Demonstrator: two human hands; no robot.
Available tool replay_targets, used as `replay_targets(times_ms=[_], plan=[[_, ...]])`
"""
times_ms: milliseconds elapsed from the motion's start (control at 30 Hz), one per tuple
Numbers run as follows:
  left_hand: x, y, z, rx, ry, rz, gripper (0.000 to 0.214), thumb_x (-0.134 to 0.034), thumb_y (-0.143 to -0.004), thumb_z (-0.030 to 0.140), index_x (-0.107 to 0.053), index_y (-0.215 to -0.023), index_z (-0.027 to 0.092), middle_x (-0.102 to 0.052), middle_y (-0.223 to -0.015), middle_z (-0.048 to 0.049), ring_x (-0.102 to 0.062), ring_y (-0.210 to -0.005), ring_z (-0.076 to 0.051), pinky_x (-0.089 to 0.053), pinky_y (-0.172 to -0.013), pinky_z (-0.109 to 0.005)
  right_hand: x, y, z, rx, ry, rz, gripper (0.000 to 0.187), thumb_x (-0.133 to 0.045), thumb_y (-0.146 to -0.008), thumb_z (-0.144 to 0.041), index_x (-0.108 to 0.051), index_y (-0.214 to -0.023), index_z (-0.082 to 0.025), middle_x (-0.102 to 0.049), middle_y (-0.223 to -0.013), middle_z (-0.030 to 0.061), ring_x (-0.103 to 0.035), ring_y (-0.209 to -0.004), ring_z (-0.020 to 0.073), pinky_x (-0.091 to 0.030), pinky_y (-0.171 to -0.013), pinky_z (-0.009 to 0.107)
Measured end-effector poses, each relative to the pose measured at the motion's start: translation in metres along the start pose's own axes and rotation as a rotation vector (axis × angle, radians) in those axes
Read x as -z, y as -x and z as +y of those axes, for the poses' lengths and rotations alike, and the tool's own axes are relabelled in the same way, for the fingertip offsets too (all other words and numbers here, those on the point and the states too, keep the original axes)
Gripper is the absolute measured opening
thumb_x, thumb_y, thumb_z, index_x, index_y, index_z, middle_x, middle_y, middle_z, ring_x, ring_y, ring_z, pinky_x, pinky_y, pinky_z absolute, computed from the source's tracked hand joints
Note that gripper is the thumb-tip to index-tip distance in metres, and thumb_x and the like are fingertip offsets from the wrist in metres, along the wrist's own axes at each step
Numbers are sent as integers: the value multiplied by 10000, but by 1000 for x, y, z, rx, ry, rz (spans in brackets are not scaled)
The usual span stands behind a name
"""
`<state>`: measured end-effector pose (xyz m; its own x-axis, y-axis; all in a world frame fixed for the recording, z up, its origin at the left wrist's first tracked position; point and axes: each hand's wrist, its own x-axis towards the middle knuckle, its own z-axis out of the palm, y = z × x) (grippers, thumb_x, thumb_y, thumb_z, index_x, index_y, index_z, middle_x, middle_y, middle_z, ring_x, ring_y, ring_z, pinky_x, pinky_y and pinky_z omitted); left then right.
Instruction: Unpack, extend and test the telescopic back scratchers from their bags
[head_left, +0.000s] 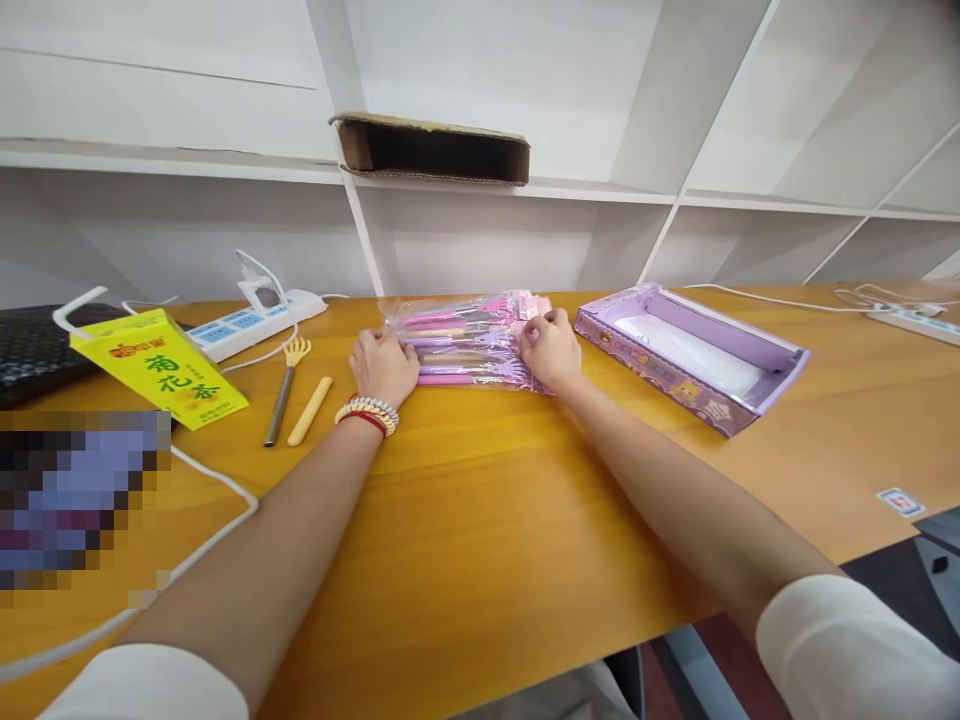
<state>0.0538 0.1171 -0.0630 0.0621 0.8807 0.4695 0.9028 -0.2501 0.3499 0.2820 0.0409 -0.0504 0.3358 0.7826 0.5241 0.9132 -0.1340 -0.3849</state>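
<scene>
A clear plastic bag (457, 335) of several pink and purple back scratchers lies on the far side of the wooden desk (480, 520). My left hand (384, 365) grips the bag's left end, with bead bracelets on that wrist. My right hand (551, 347) pinches its right end, over the pink claw heads. Left of my left hand lie a loose yellow-headed scratcher with a metal shaft (285, 385) and a separate yellow handle (310, 411).
An open purple box (694, 355) lies to the right of the bag. A yellow drink carton (159, 367), a white power strip (255, 320), a white cable (217, 480) and a dark keyboard (34, 345) are at left. White shelves with a cardboard box (431, 150) rise behind.
</scene>
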Motion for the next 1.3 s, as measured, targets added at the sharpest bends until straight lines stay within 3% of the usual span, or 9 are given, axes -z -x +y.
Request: replay_targets(times_ms=[133, 300, 500, 700, 900, 1000, 1167, 1300], plan=[[6, 2, 4, -112, -84, -60, 313, -375, -826, 302, -625, -914, 135, -541, -1103, -182, -442, -1052, -339, -331, -856, -482, 2, 6, -6, 62, 52, -22, 282, -438, -859, -371, -633, -938, -183, -503, -1022, 116, -472, -981, 251, -395, -776, 354], [13, 2, 3, -171, -89, -92, 347, -334, -838, 300, -640, -905, 151, -559, -1132, -170, -467, -1031, -357, -327, -841, -527, 27, 15, -4, 154, -9, -146, 372, -316, -917, -386, -635, -988, -209, -589, -964, 88, -513, -957, 218, -373, -827, 329], [39, 21, -1, -207, -73, -112, 342, -373, -818, 332, -634, -953, 159, -369, -1368, -169, -404, -1163, -366, -329, -902, -523, 48, 42, 10, 87, -136, -65, 359, -433, -857, -390, -604, -1095, -182, -595, -1086, 99, -505, -1043, 224, -357, -911, 320], [71, 52, -27, -365, -61, -119, 334, -391, -817, 363, -600, -1020, 199, -437, -1326, -121, -397, -1213, -292, -333, -963, -442, 36, 62, 10, 123, -229, -35, 376, -547, -770, -391, -615, -1062, -164, -583, -1084, 101, -474, -1082, 236, -345, -958, 343], [90, 51, -61, -299, -178, -42, 384, -362, -810, 305, -581, -1076, 135, -534, -1203, -126, -465, -1138, -267, -349, -972, -385, 36, 60, 20, 72, -248, -1, 233, -555, -741, -309, -656, -887, -158, -614, -959, 86, -523, -985, 223, -380, -899, 333], [91, 48, -70, -200, -237, -124, 449, -319, -828, 341, -563, -1119, 101, -532, -1194, -156, -478, -1126, -287, -361, -959, -384, 38, 57, 26, 9, -246, -14, 196, -544, -737, -298, -660, -819, -163, -622, -902, 75, -549, -893, 210, -399, -842, 324], [78, 47, -77, 9, -311, -328, 677, -302, -804, 565, -451, -1291, 120, -307, -1397, -213, -327, -1263, -366, -298, -995, -446, 40, 56, 28, 7, -236, -21, 187, -532, -737, -297, -657, -788, -167, -616, -861, 70, -554, -838, 199, -395, -809, 315], [73, 45, -84, 37, -306, -362, 706, -281, -807, 569, -367, -1350, 126, -286, -1417, -200, -306, -1281, -342, -288, -998, -433, 41, 56, 27, 7, -236, -27, 192, -528, -737, -295, -657, -797, -166, -614, -859, 70, -552, -831, 195, -392, -805, 311]])
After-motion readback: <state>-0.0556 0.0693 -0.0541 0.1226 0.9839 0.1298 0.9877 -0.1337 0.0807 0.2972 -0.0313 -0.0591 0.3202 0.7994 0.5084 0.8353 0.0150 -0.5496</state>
